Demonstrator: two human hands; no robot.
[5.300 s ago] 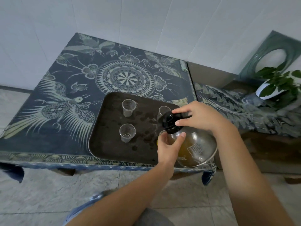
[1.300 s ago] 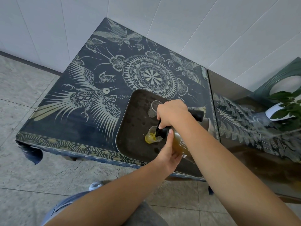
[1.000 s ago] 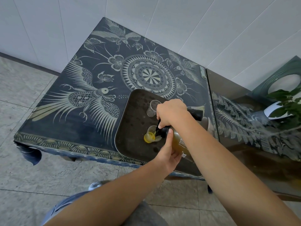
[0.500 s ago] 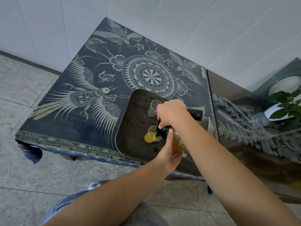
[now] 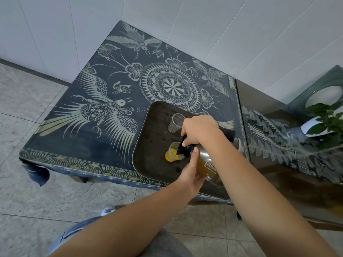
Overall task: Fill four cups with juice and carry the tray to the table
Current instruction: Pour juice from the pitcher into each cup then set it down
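Glass jug [image 5: 206, 162], tilted, is gripped by your right hand [image 5: 199, 129] at its black top; your left hand [image 5: 189, 175] closes beneath it. Just left, cup [image 5: 173, 152] holds juice on tray [image 5: 148, 134].

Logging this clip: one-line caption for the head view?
Both hands tip a jug of juice into a cup on the tray; another cup stands empty.

Glass jug [image 5: 206, 162] of amber juice with black lid, tilted, spout over a clear cup [image 5: 173, 152] partly filled with yellow juice; a second clear cup [image 5: 175, 122], empty and upright, behind it; both on the dark tray [image 5: 148, 145]
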